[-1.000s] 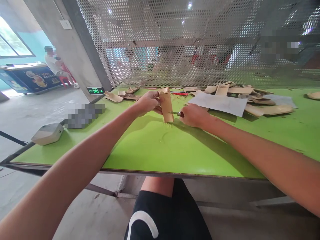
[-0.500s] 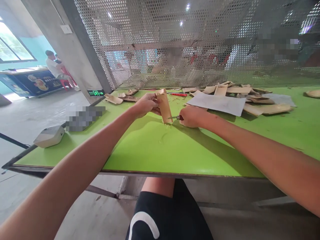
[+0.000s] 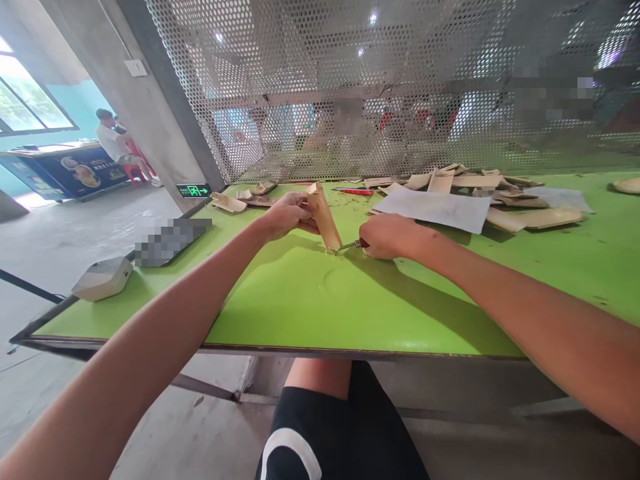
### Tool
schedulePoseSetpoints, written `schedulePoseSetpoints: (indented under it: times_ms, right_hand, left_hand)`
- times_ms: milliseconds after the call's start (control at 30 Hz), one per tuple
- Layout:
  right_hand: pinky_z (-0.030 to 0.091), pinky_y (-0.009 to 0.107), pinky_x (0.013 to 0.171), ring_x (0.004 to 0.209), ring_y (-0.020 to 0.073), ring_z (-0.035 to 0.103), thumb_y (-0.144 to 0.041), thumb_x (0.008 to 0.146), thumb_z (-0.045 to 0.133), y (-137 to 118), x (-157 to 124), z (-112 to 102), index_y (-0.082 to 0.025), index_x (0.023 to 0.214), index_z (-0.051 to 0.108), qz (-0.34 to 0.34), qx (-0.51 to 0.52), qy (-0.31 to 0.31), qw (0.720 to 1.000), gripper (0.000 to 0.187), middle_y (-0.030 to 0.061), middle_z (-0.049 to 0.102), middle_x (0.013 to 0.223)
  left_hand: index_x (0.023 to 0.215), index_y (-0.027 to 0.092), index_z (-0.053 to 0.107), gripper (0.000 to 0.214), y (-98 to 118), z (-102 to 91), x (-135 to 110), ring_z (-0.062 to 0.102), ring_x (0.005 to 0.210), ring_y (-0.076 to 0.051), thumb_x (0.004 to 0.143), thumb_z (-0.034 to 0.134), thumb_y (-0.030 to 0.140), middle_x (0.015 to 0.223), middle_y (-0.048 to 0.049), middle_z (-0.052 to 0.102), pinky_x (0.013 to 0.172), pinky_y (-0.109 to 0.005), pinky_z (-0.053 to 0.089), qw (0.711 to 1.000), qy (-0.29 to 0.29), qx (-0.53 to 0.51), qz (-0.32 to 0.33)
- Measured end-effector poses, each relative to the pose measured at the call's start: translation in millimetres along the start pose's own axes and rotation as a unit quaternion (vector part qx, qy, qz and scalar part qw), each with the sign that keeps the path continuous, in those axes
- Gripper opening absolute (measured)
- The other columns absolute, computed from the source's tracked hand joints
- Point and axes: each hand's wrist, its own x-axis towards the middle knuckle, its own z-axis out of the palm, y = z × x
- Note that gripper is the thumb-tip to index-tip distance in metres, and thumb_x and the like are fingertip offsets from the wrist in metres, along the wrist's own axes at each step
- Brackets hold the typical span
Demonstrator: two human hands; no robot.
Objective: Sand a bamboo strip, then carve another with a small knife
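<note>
**A:** What's in the left hand point(image 3: 287, 217)?

**B:** A tan strip of stiff, sheath-like material point(image 3: 320, 217). The fingers curl closed around its upper half. The strip tilts, its top leaning back over that hand and its lower end pointing down toward the table.

**A:** And the right hand point(image 3: 386, 237)?

**B:** It's closed around a small knife point(image 3: 350, 245). The fist hides most of the handle, and the blade points left, with its tip right at the strip's lower end.

**A:** Does the strip touch the table?

**B:** I can't tell from this angle. Pale shavings point(image 3: 330, 252) lie just beneath its lower end, on the green table point(image 3: 300, 300).

**A:** What's past the hands?

**B:** Beyond the right hand, a white paper sheet point(image 3: 430, 210) lies beside a heap of tan pieces point(image 3: 505, 200). A red-handled tool point(image 3: 356, 191) sits ahead of the gap between the hands, near the table's far edge. Beyond the left hand are more tan pieces point(image 3: 227, 203), and farther left, a beige box point(image 3: 103, 279) rests near the table's edge.

**A:** Anyone else around?

**B:** A seated person point(image 3: 113, 143), well off past the left hand, beside a blue counter point(image 3: 63, 170). A perforated metal screen point(image 3: 325, 87) rises behind the table.
</note>
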Motion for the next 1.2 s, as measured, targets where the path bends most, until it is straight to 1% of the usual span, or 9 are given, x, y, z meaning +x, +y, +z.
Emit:
schedulePoseSetpoints:
  times_ms: [133, 267, 367, 467, 600, 667, 833, 967, 1200]
  right_hand:
    - [0.036, 0.029, 0.058, 0.078, 0.0254, 0.067, -0.031, 0.08, 0.056, 10, -1, 8, -0.014, 0.086, 0.075, -0.008, 0.017, 0.013, 1.0, 0.026, 0.0162, 0.072, 0.083]
    - [0.032, 0.029, 0.055, 0.072, 0.0223, 0.064, -0.031, 0.082, 0.051, 15, -3, 12, -0.016, 0.081, 0.074, -0.006, 0.052, 0.038, 0.998, 0.028, 0.013, 0.071, 0.076]
    - [0.029, 0.029, 0.054, 0.068, 0.0209, 0.062, -0.033, 0.083, 0.049, 12, -2, 10, -0.017, 0.083, 0.074, 0.025, 0.062, 0.086, 0.994, 0.03, 0.0119, 0.07, 0.075]
    - [0.029, 0.029, 0.056, 0.07, 0.0213, 0.062, -0.034, 0.085, 0.049, 6, 0, 7, -0.017, 0.087, 0.074, 0.053, 0.068, 0.136, 0.987, 0.03, 0.0109, 0.071, 0.078]
    - [0.032, 0.03, 0.061, 0.076, 0.0223, 0.063, -0.03, 0.085, 0.048, -1, 2, 2, -0.018, 0.091, 0.074, 0.094, 0.091, 0.193, 0.972, 0.029, 0.01, 0.073, 0.082]
    - [0.034, 0.03, 0.063, 0.078, 0.0227, 0.063, -0.03, 0.085, 0.048, -3, 1, 0, -0.018, 0.092, 0.074, 0.102, 0.098, 0.209, 0.968, 0.03, 0.0101, 0.073, 0.083]
    - [0.035, 0.03, 0.064, 0.079, 0.0234, 0.063, -0.029, 0.084, 0.051, -3, 0, -4, -0.018, 0.089, 0.074, 0.11, 0.106, 0.183, 0.971, 0.027, 0.0107, 0.073, 0.083]
    - [0.035, 0.03, 0.061, 0.077, 0.0239, 0.064, -0.03, 0.084, 0.052, -2, -1, -1, -0.018, 0.089, 0.074, 0.121, 0.121, 0.152, 0.973, 0.026, 0.0108, 0.073, 0.081]
    - [0.034, 0.03, 0.059, 0.071, 0.0234, 0.063, -0.032, 0.083, 0.049, 0, 4, 16, -0.018, 0.09, 0.075, 0.11, 0.096, 0.164, 0.976, 0.031, 0.011, 0.073, 0.078]
  left_hand:
    - [0.081, 0.009, 0.059, 0.011, 1, -1.7, 0, 0.072, 0.078, -0.023, 0.075, 0.06, 0.0, 0.08, -0.0095, 0.071, 0.087, -0.056, 0.059, 1.0, -0.012, 0.0, 0.008]
    - [0.084, 0.009, 0.062, 0.006, 3, 1.0, -2, 0.073, 0.08, -0.025, 0.079, 0.065, 0.009, 0.082, -0.0108, 0.071, 0.086, -0.055, 0.059, 0.999, -0.028, 0.03, 0.025]
    - [0.089, 0.009, 0.063, 0.008, 9, 6.3, -4, 0.073, 0.082, -0.025, 0.084, 0.065, 0.015, 0.081, -0.0107, 0.071, 0.085, -0.051, 0.06, 0.996, -0.052, 0.069, 0.036]
    - [0.092, 0.01, 0.063, 0.008, 14, 12.0, -5, 0.073, 0.082, -0.024, 0.085, 0.063, 0.015, 0.081, -0.0092, 0.071, 0.082, -0.047, 0.062, 0.992, -0.061, 0.099, 0.053]
    - [0.088, 0.012, 0.061, 0.005, 16, 16.7, -5, 0.073, 0.077, -0.022, 0.084, 0.064, 0.014, 0.078, -0.0066, 0.07, 0.08, -0.044, 0.062, 0.991, -0.063, 0.104, 0.062]
    - [0.085, 0.013, 0.061, 0.002, 16, 17.9, -5, 0.073, 0.077, -0.022, 0.084, 0.063, 0.012, 0.078, -0.0061, 0.07, 0.079, -0.043, 0.061, 0.99, -0.064, 0.106, 0.063]
    - [0.083, 0.013, 0.061, 0.003, 18, 20.0, -4, 0.072, 0.075, -0.022, 0.084, 0.063, 0.015, 0.078, -0.006, 0.071, 0.073, -0.039, 0.061, 0.988, -0.066, 0.126, 0.067]
    - [0.094, 0.014, 0.064, 0.012, 20, 21.6, -4, 0.072, 0.078, -0.021, 0.083, 0.065, 0.016, 0.08, -0.0047, 0.071, 0.071, -0.033, 0.061, 0.985, -0.077, 0.137, 0.075]
    - [0.1, 0.013, 0.067, 0.018, 20, 21.6, -3, 0.072, 0.078, -0.023, 0.082, 0.063, 0.012, 0.082, -0.0055, 0.07, 0.075, -0.041, 0.06, 0.983, -0.078, 0.148, 0.08]
